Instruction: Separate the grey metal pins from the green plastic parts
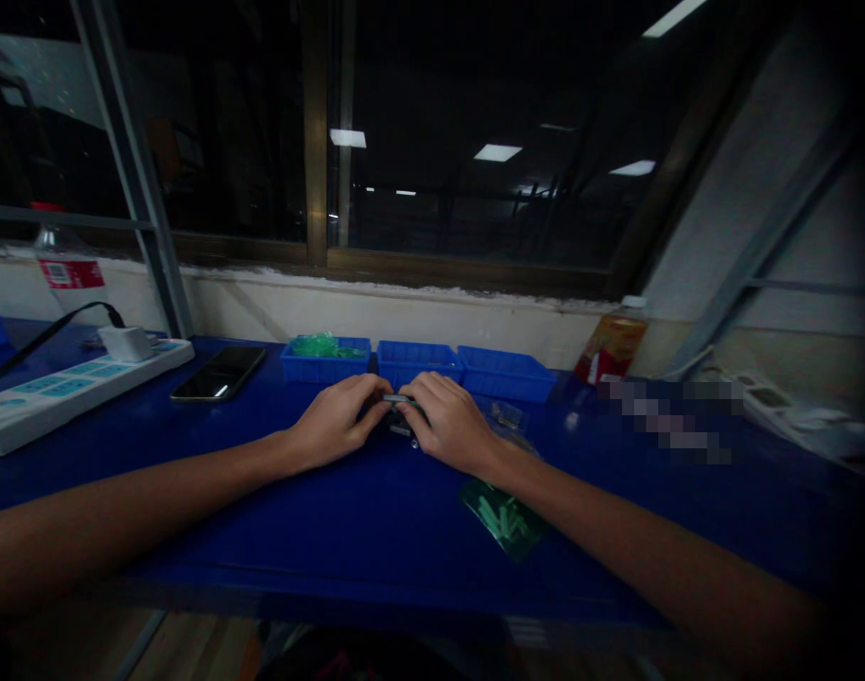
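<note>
My left hand point(339, 416) and my right hand point(446, 421) rest close together on the blue bench point(347, 530), fingers curled inward. Between their fingertips they pinch a small dark metal part point(399, 401); its shape is too dim to name. A second small dark piece point(402, 428) lies just under it. Right behind the hands stand three low blue trays: the left tray point(324, 367) holds green pieces, the middle tray point(416, 359) and the right tray point(507, 374) show no contents I can make out.
A clear bag of green parts point(507, 518) lies by my right forearm. A phone point(219, 373) and a white power strip point(70, 383) with a plugged charger sit at left. A bottle point(63, 270) stands far left, an orange packet point(612, 348) at right, another strip point(801, 411) far right.
</note>
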Demonstrator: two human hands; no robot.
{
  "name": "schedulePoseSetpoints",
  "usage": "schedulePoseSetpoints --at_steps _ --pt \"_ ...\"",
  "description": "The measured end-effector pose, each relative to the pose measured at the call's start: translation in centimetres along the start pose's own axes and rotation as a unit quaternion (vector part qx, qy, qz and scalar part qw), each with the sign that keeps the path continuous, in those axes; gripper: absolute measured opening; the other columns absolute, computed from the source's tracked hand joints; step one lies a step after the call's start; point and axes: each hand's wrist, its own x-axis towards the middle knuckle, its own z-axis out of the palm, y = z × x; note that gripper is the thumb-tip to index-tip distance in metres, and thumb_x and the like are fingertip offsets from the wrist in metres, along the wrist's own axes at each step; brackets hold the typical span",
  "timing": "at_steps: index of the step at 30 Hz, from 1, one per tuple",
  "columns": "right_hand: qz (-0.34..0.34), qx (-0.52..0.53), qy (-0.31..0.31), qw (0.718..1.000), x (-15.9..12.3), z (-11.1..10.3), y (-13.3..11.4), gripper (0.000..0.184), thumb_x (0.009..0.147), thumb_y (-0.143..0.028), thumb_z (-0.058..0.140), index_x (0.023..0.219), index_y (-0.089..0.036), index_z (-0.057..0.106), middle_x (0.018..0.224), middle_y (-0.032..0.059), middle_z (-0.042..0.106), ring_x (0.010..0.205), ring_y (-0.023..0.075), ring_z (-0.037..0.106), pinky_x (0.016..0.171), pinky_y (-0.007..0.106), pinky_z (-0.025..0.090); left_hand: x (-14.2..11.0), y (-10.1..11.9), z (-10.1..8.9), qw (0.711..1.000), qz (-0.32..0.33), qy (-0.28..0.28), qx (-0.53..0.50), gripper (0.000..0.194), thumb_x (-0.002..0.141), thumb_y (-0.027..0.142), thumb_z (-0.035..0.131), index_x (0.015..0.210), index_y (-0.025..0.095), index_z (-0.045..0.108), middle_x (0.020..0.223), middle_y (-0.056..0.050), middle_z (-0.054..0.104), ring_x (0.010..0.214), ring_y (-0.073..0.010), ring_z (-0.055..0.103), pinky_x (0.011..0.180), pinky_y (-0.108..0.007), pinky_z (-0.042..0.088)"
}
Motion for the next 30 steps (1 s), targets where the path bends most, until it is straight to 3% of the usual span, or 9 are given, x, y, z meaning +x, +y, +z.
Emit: schedulePoseSetpoints --at_steps 10,23,27,30 --pt "0.014 0.024 -0.002 1.000 0.0 -0.1 -0.2 0.017 0.083 -0.026 0.045 0.093 -0.015 0.053 0.086 0.0074 0.056 0.081 0.0181 0.049 0.072 0.032 0.038 0.0 0.0 -0.1 1.000 0.001 -0.007 0.005 0.016 0.088 0.023 0.039 0.094 0.016 0.052 0.085 -0.005 0.059 0.080 -0.0163 0.055 0.072 -0.030 0.043" --pt "-0.001 0.010 0.001 1.000 0.1 -0.2 -0.1 0.015 0.085 -0.025 0.043 0.091 -0.017 0.053 0.086 0.0067 0.056 0.081 0.0180 0.050 0.072 0.031 0.037 0.1 0.0 -0.1 0.999 -0.014 -0.025 0.021 0.020 0.090 0.026 0.034 0.088 0.016 0.052 0.081 -0.004 0.058 0.077 -0.0166 0.054 0.071 -0.030 0.044" --pt "0.020 -0.012 0.021 1.000 0.3 -0.2 1.4 0.018 0.085 -0.028 0.042 0.091 -0.016 0.055 0.087 0.0070 0.056 0.082 0.0187 0.050 0.073 0.032 0.038 0.0 -0.2 0.1 0.998 -0.027 -0.044 0.036 0.023 0.088 0.030 0.039 0.102 0.016 0.051 0.090 -0.006 0.059 0.085 -0.0191 0.054 0.076 -0.034 0.044" --pt "0.084 -0.046 0.051 0.994 0.1 0.0 3.7 0.018 0.084 -0.027 0.044 0.090 -0.016 0.056 0.087 0.0080 0.056 0.082 0.0197 0.051 0.072 0.032 0.038 -0.1 -0.3 0.2 0.996 -0.004 -0.074 0.049 0.035 0.085 0.031 0.044 0.117 0.017 0.043 0.105 -0.009 0.056 0.098 -0.0219 0.051 0.085 -0.038 0.041"
